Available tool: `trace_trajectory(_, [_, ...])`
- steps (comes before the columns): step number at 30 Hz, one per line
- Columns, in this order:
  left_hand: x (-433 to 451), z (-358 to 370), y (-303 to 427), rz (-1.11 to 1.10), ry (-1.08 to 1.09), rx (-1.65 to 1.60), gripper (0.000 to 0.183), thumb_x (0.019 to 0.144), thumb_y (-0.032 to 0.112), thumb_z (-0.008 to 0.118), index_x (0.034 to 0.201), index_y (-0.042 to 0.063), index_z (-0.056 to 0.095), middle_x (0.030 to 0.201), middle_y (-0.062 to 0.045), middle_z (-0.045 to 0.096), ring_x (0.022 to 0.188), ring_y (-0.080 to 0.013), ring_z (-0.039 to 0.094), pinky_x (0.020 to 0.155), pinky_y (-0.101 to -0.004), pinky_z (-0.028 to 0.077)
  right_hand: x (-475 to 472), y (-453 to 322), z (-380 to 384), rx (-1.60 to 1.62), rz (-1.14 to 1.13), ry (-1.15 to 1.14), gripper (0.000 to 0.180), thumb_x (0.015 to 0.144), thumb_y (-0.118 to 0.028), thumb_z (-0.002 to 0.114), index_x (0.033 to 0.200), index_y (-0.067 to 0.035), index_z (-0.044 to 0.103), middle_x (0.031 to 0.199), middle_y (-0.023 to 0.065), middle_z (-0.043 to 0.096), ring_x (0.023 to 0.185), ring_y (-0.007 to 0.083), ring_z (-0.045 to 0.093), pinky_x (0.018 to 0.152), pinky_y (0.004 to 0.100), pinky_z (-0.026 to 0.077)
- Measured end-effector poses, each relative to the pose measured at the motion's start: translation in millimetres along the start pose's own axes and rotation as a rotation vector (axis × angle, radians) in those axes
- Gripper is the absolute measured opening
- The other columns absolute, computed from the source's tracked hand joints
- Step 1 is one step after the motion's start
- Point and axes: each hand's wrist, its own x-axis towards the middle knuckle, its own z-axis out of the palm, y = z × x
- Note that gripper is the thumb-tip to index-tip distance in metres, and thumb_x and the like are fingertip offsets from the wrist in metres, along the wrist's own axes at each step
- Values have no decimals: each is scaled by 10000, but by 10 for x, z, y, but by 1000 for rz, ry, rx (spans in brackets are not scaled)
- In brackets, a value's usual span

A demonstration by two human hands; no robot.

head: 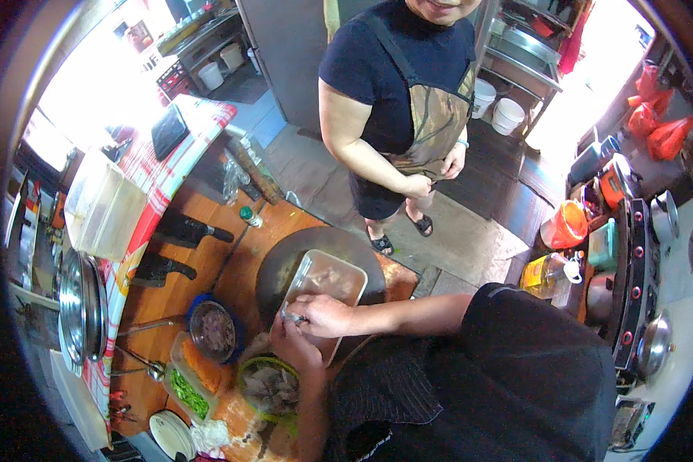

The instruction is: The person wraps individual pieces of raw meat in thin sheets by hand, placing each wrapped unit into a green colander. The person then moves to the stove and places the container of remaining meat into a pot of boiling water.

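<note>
My right hand (326, 315) and my left hand (293, 342) meet over the near-left edge of a clear plastic tub (355, 286). Their fingers close on a small greyish piece (293, 317), too blurred to name. Pale pieces (329, 280) lie in the tub, which rests on a round dark chopping board (274, 263). Beside my left forearm is a green-rimmed basin of grey pieces (265, 384). Farther left stands a bowl of dark pinkish meat-like pieces (216, 334). A plastic tray holds chopped green vegetable (188, 394) and orange shreds (199, 362).
Two cleavers (164, 270) lie on the wooden table (234, 248) near a green-capped jar (250, 216). Stacked plates (172, 434) stand at the near edge. Across the board stands a person in an apron (439, 124). An oil jug (548, 277) and stove (637, 289) are at right.
</note>
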Motion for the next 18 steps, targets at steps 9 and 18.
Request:
trace_trajectory(9, [-55, 44, 28, -44, 42, -89, 366, 861, 164, 569, 1119, -82, 651, 1096, -165, 660, 912, -236, 644, 761, -345, 530, -40, 41, -12, -123, -97, -43, 385, 750, -152, 678, 1101, -29, 582, 933, 172, 565, 901, 376, 619, 791, 456, 534])
trace_trajectory(18, [-63, 108, 8, 96, 43, 272, 363, 806, 206, 535, 933, -94, 695, 792, -194, 682, 689, -273, 627, 696, -399, 502, -90, 176, 60, -213, -103, -20, 314, 726, -139, 638, 1009, -17, 576, 912, 167, 571, 892, 360, 624, 778, 447, 539])
